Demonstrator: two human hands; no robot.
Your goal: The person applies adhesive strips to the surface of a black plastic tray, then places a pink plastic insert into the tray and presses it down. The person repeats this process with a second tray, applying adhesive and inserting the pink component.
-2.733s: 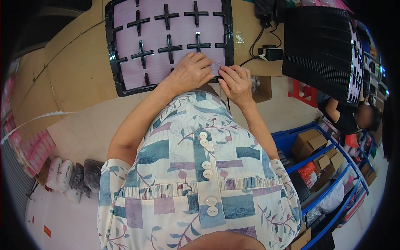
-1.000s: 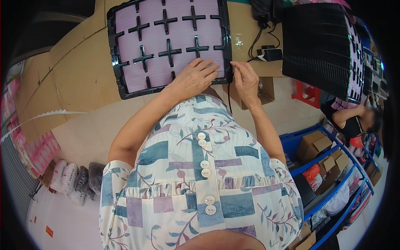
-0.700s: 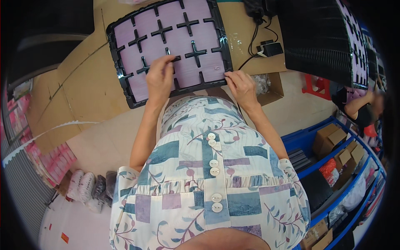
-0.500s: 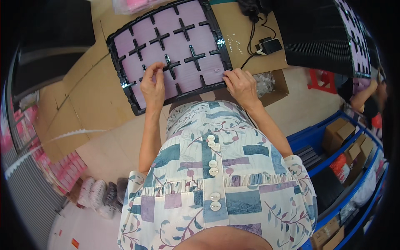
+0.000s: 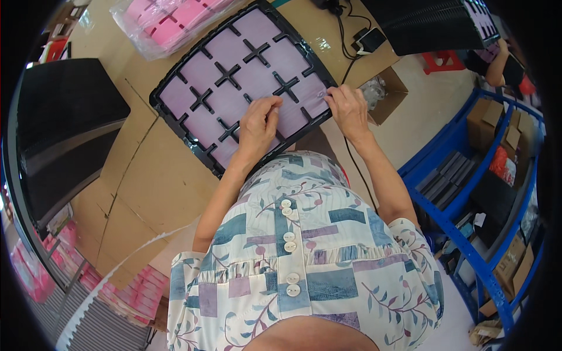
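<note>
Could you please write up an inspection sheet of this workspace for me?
Surface: tan, cardboard-like covering with dark seams.
Job's things: black tray with cross-shaped dividers, lilac sheet showing between them.
Clutter: clear-wrapped pink bundle beyond the tray.
Left hand: over the tray, fingers curled; grip unclear.
Right hand: fingertips at the tray's right corner.
Cables: black cords at upper right; one runs down beside the right forearm.
Surroundings: blue rack holding cartons; red stool.

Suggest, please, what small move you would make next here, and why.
Perhaps the right hand could smooth the purple sheet around the small mark, since it shows close to that hand, near a corner of the black tray.
</note>
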